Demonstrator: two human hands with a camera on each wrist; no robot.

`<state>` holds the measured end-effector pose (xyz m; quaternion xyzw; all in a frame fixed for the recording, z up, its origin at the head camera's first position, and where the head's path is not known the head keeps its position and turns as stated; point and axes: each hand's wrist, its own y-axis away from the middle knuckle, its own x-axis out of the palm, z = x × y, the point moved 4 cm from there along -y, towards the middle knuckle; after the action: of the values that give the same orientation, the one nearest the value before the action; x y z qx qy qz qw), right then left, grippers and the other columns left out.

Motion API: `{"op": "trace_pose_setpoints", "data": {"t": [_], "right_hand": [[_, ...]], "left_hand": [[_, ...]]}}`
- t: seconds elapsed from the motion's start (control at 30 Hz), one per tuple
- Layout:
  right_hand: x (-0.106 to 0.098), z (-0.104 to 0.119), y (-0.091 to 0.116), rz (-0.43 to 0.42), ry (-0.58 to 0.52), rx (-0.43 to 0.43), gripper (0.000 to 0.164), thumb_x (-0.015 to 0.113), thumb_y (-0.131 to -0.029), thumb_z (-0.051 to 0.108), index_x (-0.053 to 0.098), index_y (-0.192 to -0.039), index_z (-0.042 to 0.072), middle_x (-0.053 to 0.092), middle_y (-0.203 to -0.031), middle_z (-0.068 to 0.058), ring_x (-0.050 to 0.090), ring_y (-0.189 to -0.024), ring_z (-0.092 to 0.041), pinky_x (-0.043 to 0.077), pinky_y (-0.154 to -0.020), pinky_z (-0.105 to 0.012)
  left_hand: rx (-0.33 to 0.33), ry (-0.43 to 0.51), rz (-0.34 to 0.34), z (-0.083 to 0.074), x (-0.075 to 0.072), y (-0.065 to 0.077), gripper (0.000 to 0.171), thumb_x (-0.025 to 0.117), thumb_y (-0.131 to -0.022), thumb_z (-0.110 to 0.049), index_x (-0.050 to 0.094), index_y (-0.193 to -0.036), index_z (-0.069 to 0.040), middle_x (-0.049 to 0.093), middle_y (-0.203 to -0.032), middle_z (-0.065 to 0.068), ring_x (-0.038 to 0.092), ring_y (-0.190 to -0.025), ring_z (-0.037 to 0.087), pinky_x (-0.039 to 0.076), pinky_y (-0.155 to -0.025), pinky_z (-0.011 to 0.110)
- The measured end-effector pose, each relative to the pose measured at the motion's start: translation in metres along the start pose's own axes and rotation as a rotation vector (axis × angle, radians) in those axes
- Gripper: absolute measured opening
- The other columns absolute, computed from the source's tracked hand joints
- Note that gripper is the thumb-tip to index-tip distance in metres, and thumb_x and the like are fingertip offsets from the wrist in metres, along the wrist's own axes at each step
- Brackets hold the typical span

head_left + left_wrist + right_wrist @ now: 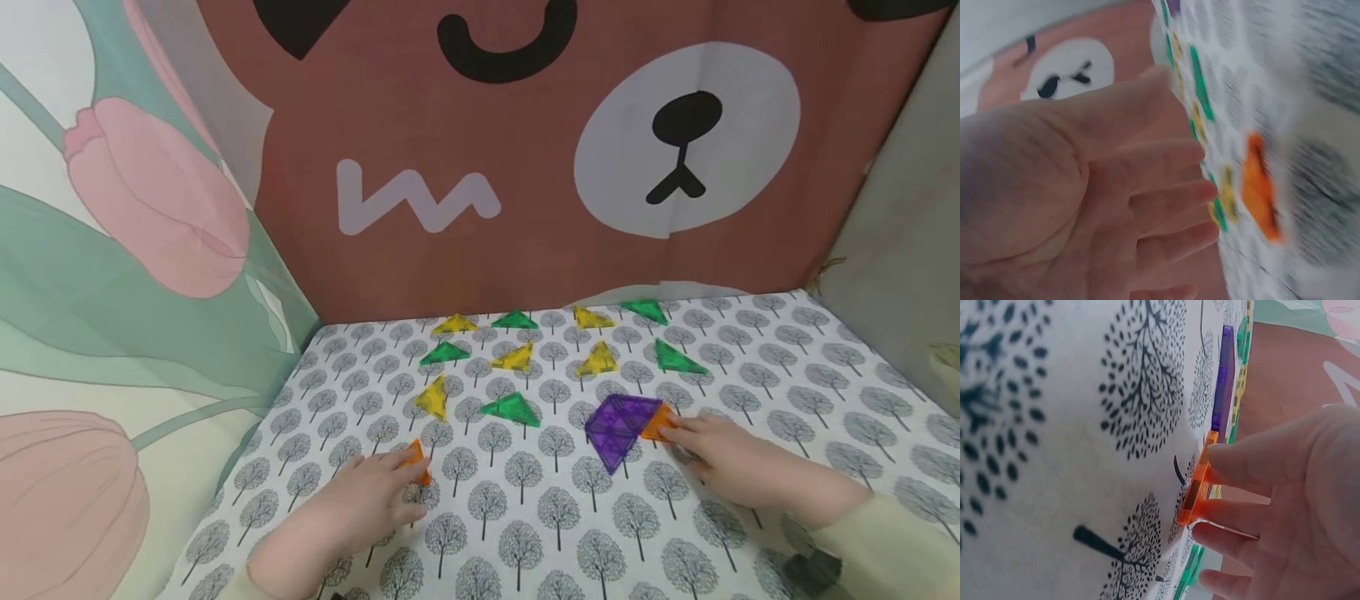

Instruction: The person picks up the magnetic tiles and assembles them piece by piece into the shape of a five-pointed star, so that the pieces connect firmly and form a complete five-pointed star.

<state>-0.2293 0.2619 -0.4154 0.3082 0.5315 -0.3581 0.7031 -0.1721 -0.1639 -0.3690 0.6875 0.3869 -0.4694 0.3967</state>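
On the tree-print cloth [525,546], my right hand [727,458] pinches an orange translucent triangle tile [654,422] between thumb and fingers. That tile meets the lower right edge of a purple group of joined tiles [617,425]; the right wrist view shows the orange tile [1196,487] end to end with the purple one [1223,381]. At the left, my left hand [367,492] hovers over a second orange triangle tile [416,461], partly hiding it. The left wrist view has its fingers [1169,194] extended and apart from this orange tile [1259,187].
Farther back lie several yellow triangle tiles [432,398] and green triangle tiles [513,409] in loose rows. A brown bear-print curtain [420,275] stands behind the surface, a tulip-print curtain [150,200] at left, and a pale curtain [907,208] at right.
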Motion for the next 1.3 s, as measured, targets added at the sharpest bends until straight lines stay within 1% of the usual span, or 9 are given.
{"op": "trace_pose_setpoints", "data": {"t": [0.13, 0.27, 0.5, 0.6, 0.8, 1.0, 1.07, 1.23, 1.3], "right_hand": [[0.001, 0.000, 0.003, -0.016, 0.026, 0.006, 0.053, 0.071, -0.087, 0.007, 0.056, -0.138, 0.001, 0.048, -0.141, -0.028, 0.045, -0.123, -0.053, 0.041, -0.098, -0.065], [0.002, 0.001, 0.005, -0.045, 0.047, 0.004, 0.051, 0.071, -0.089, 0.012, 0.057, -0.137, 0.002, 0.050, -0.138, -0.028, 0.047, -0.121, -0.052, 0.042, -0.097, -0.064], [0.004, 0.002, 0.008, -0.056, 0.079, 0.024, 0.050, 0.071, -0.091, 0.018, 0.058, -0.136, 0.003, 0.053, -0.136, -0.027, 0.050, -0.120, -0.049, 0.044, -0.096, -0.063], [0.004, 0.002, 0.009, -0.066, 0.078, 0.028, 0.049, 0.071, -0.091, 0.018, 0.059, -0.136, 0.003, 0.053, -0.135, -0.027, 0.049, -0.121, -0.050, 0.042, -0.098, -0.064], [0.002, 0.001, 0.010, -0.092, 0.062, 0.000, 0.048, 0.072, -0.089, 0.014, 0.060, -0.134, 0.000, 0.055, -0.131, -0.028, 0.049, -0.118, -0.053, 0.042, -0.096, -0.066], [0.001, 0.003, 0.006, -0.054, 0.064, 0.013, 0.047, 0.071, -0.090, 0.013, 0.060, -0.134, 0.001, 0.055, -0.130, -0.028, 0.050, -0.118, -0.052, 0.044, -0.095, -0.064], [0.001, 0.003, 0.005, -0.044, 0.067, 0.014, 0.047, 0.071, -0.090, 0.013, 0.060, -0.134, 0.001, 0.055, -0.131, -0.028, 0.050, -0.118, -0.051, 0.044, -0.094, -0.064], [0.001, 0.006, 0.003, -0.042, 0.064, 0.009, 0.048, 0.071, -0.090, 0.014, 0.059, -0.135, 0.001, 0.055, -0.132, -0.026, 0.051, -0.119, -0.049, 0.045, -0.095, -0.062], [0.002, 0.007, 0.002, -0.045, 0.058, 0.009, 0.049, 0.071, -0.090, 0.015, 0.059, -0.136, 0.001, 0.054, -0.133, -0.027, 0.050, -0.120, -0.049, 0.044, -0.097, -0.063]], "left_hand": [[-0.042, 0.040, -0.003, 0.017, 0.009, 0.010, 0.061, 0.068, -0.092, -0.040, 0.052, -0.144, -0.012, 0.042, -0.151, 0.013, 0.037, -0.137, 0.040, 0.021, -0.110, 0.068], [-0.056, 0.035, -0.010, 0.023, 0.016, 0.010, 0.062, 0.066, -0.093, -0.041, 0.050, -0.146, -0.013, 0.039, -0.153, 0.013, 0.035, -0.138, 0.041, 0.021, -0.110, 0.067], [0.017, -0.007, 0.015, 0.016, 0.031, 0.005, 0.063, 0.065, -0.092, -0.044, 0.050, -0.147, -0.017, 0.036, -0.155, 0.013, 0.034, -0.138, 0.042, 0.024, -0.111, 0.064], [0.094, -0.042, 0.036, 0.004, 0.032, 0.004, 0.061, 0.063, -0.094, -0.043, 0.050, -0.147, -0.015, 0.037, -0.155, 0.012, 0.034, -0.138, 0.041, 0.025, -0.111, 0.063], [0.259, -0.137, 0.079, -0.033, 0.036, -0.006, 0.061, 0.057, -0.098, -0.042, 0.045, -0.149, -0.011, 0.039, -0.154, 0.003, 0.032, -0.142, 0.030, 0.027, -0.113, 0.055], [0.429, -0.226, 0.140, -0.070, 0.047, -0.024, 0.058, 0.054, -0.100, -0.040, 0.040, -0.152, -0.020, 0.032, -0.157, -0.007, 0.026, -0.145, 0.021, 0.026, -0.115, 0.053], [0.476, -0.274, 0.134, -0.080, 0.049, -0.030, 0.057, 0.055, -0.100, -0.040, 0.039, -0.153, -0.025, 0.031, -0.158, -0.007, 0.026, -0.145, 0.021, 0.025, -0.115, 0.055], [0.523, -0.383, 0.068, -0.102, 0.049, -0.041, 0.057, 0.061, -0.097, -0.042, 0.043, -0.150, -0.034, 0.041, -0.150, -0.005, 0.036, -0.138, 0.018, 0.025, -0.114, 0.055], [0.528, -0.410, 0.071, -0.109, 0.048, -0.043, 0.057, 0.061, -0.096, -0.043, 0.044, -0.149, -0.033, 0.044, -0.147, -0.007, 0.038, -0.135, 0.016, 0.026, -0.115, 0.053]]}}
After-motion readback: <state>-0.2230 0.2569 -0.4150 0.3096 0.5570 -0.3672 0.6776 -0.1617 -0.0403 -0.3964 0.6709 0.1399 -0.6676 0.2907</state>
